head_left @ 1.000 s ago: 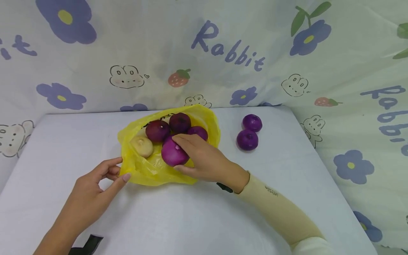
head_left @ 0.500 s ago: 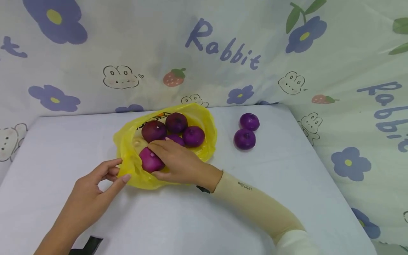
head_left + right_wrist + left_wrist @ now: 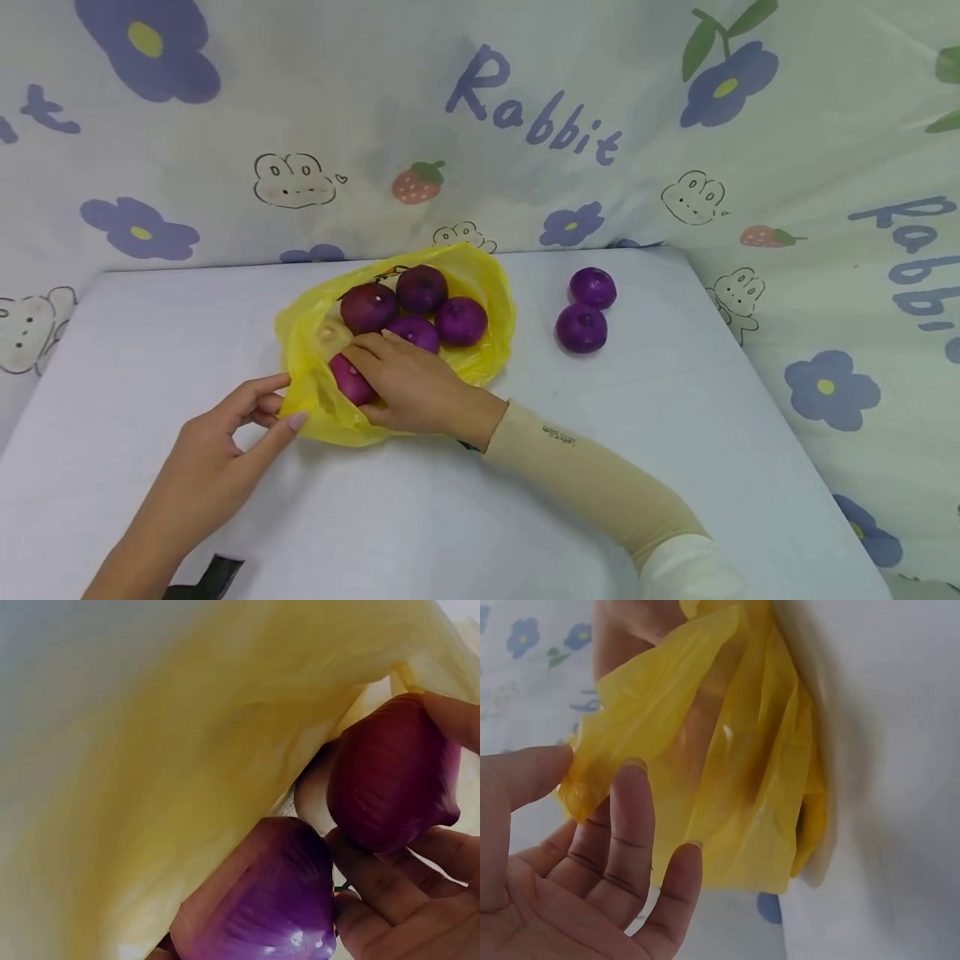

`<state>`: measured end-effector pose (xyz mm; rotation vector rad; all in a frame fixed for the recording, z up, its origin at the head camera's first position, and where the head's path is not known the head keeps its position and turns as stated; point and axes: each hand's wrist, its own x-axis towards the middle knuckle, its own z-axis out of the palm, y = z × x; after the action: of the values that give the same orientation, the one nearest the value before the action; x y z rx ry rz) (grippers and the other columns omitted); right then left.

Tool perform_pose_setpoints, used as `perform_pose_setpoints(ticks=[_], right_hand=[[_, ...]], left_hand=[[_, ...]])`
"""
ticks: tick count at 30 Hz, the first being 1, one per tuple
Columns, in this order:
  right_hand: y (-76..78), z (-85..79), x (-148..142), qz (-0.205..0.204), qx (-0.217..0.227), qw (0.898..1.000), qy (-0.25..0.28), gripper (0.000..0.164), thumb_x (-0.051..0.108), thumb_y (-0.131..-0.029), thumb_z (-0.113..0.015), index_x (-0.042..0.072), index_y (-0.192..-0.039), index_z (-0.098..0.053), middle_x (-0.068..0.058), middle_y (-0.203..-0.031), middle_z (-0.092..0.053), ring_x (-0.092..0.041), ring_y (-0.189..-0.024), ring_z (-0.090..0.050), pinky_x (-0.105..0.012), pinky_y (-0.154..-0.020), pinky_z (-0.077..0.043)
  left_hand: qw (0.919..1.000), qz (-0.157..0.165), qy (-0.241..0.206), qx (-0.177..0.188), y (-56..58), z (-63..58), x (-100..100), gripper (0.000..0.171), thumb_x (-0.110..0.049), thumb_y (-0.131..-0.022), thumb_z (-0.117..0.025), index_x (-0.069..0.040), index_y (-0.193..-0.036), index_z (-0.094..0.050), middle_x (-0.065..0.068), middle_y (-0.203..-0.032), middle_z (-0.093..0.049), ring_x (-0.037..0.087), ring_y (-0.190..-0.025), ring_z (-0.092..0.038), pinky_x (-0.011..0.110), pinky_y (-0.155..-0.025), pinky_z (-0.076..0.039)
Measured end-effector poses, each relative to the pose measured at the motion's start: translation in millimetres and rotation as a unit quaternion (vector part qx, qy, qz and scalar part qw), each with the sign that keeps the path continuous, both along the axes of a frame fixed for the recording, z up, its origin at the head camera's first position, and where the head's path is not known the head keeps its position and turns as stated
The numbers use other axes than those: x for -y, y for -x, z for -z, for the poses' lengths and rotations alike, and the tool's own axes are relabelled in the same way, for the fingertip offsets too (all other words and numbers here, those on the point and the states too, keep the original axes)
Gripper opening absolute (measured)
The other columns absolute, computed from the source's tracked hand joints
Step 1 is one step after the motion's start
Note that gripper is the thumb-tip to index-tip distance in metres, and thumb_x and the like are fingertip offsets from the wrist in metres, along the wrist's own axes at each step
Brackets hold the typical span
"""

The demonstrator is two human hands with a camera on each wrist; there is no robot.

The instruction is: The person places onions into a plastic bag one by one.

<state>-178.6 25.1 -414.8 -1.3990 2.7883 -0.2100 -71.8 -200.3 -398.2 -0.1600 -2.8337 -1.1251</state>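
Observation:
A yellow plastic bag (image 3: 491, 275) lies with its mouth spread wide, several red onions (image 3: 461, 322) and one pale, cream-coloured round vegetable (image 3: 330, 333) inside. My left hand (image 3: 232, 433) pinches the bag's left edge between thumb and fingers; in the left wrist view the thin film (image 3: 727, 772) hangs in folds from that grip. Inside the mouth, at the near left, my right hand (image 3: 420, 383) grips a red onion (image 3: 351, 379). The right wrist view shows this onion (image 3: 394, 772) between thumb and fingertips, next to another purple onion (image 3: 262, 900) and the bag's wall.
Two purple onions (image 3: 582, 328) sit together on the white table (image 3: 675, 417), to the right of the bag. A printed cloth (image 3: 345, 100) hangs behind the table and down its right side. A black strap (image 3: 210, 579) shows below my left wrist.
My right hand has carried its onion leftward and down, beside the pale vegetable, uncovering the onions behind it. My left hand keeps its pinch on the bag's edge.

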Motion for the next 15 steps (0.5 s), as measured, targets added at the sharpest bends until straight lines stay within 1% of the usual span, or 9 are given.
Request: perform_pose_setpoints(ticks=[2,5,8,15], right_hand=[[-0.3,1.9,2.2,0.006,-0.012,1.000,-0.013,0.070,0.046,-0.097,-0.072,0.011,-0.153,-0.050,-0.003,-0.150,-0.051,-0.015,-0.142,-0.042,-0.036,-0.126,-0.014],[-1.1,5.3,4.8,0.013,-0.030,0.999,-0.022,0.067,0.046,-0.098,-0.071,0.011,-0.153,-0.051,-0.001,-0.148,-0.054,-0.014,-0.141,-0.045,-0.040,-0.127,-0.012],[-1.8,8.4,6.3,0.016,-0.051,0.998,-0.016,0.064,0.043,-0.099,-0.071,0.011,-0.151,-0.053,0.000,-0.146,-0.057,-0.013,-0.140,-0.048,-0.042,-0.127,-0.011],[-2.4,9.6,8.3,0.014,-0.091,0.996,-0.006,0.059,0.042,-0.101,-0.068,0.012,-0.150,-0.055,0.000,-0.148,-0.056,-0.013,-0.142,-0.047,-0.043,-0.127,-0.012]], left_hand=[[1.0000,0.001,0.001,0.004,-0.4,0.0,-0.7,0.048,-0.028,-0.099,-0.077,-0.013,-0.141,-0.061,-0.004,-0.104,-0.069,0.001,-0.095,-0.054,0.011,-0.080,-0.039],[1.0000,0.002,0.001,0.001,-1.3,-0.3,-1.2,0.048,-0.027,-0.098,-0.077,-0.012,-0.141,-0.061,-0.004,-0.103,-0.068,0.001,-0.094,-0.054,0.011,-0.080,-0.039],[1.0000,0.004,0.001,-0.005,-1.4,-0.9,-1.0,0.048,-0.026,-0.098,-0.077,-0.011,-0.141,-0.061,-0.004,-0.102,-0.069,0.001,-0.093,-0.055,0.009,-0.079,-0.039],[1.0000,0.000,0.008,0.000,-1.7,-1.7,-0.3,0.049,-0.029,-0.099,-0.077,-0.012,-0.142,-0.061,-0.005,-0.102,-0.069,0.001,-0.094,-0.055,0.009,-0.080,-0.040]])
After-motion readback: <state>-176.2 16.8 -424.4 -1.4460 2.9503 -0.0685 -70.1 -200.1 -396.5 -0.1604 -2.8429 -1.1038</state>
